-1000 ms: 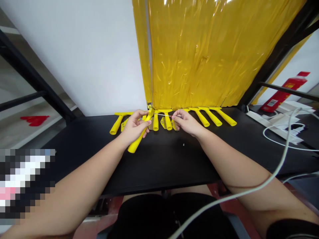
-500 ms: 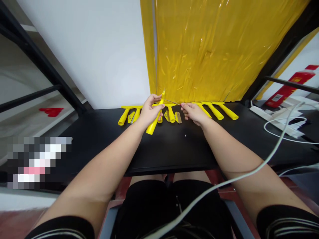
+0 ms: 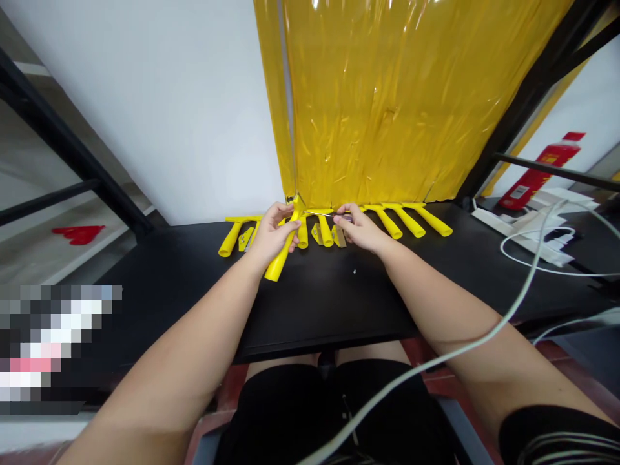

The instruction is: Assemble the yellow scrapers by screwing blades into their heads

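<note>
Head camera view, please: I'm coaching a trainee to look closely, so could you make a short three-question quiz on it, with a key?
1. Multiple choice: What does the right hand hold?
A) a white cable
B) a thin-shafted tool
C) a yellow sheet

2. True or false: The red bottle is on the right side of the picture, apart from both hands.

3. Fill in the colour: The left hand holds a ____ piece with a tube-like handle.

Key: 1. B; 2. True; 3. yellow
</note>
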`<state>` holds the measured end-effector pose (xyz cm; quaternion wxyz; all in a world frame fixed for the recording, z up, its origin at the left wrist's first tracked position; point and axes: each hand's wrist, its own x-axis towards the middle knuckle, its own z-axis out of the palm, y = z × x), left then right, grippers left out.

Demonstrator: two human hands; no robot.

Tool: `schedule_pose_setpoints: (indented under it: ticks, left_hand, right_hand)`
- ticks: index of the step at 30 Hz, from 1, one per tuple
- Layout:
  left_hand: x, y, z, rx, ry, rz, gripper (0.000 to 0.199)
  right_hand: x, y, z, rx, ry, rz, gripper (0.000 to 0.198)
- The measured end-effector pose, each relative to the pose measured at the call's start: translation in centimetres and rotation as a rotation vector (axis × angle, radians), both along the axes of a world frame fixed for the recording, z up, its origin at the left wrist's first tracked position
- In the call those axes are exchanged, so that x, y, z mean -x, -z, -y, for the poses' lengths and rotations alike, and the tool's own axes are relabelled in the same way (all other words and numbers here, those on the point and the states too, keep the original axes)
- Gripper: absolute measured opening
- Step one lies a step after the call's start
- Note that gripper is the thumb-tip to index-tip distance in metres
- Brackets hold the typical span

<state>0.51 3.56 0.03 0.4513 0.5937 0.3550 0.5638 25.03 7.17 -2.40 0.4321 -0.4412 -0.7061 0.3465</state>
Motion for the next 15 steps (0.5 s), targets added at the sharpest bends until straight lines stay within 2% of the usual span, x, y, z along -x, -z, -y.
schedule_pose_setpoints:
  ticks: [3,5,8,11,13,15]
  left_hand:
    - [-0.2,-0.17,0.21,0.017,0.004,-0.01,0.035]
    - [-0.29,-0.21,0.34,0.029,0.015,-0.009,0.034]
    - [-0.23,-0.25,0.44,0.029,0.019,-0.001,0.034]
    - [0.02,-0.33,0.37,0.016,0.017,0.018,0.036]
    - [0.17,-0.35,0.27,0.01,0.027,0.034,0.038]
    - [0.25,-0.35,0.16,0.003,0.039,0.048,0.039]
  right_hand:
    - [-0.09,-0.09,0.1,-0.081,0.089,-0.003,0.042]
    - [-0.24,-0.19,0.08,-0.065,0.132,0.026,0.046]
    - [-0.33,-0.38,0.25,-0.048,0.097,0.049,0.048]
    - [-0.07,-0.53,0.62,-0.14,0.046,0.047,0.038]
    - [0.19,-0.53,0.71,-0.18,0.074,0.067,0.036]
    - [0.38,-0.42,0.64,-0.147,0.108,0.088,0.042]
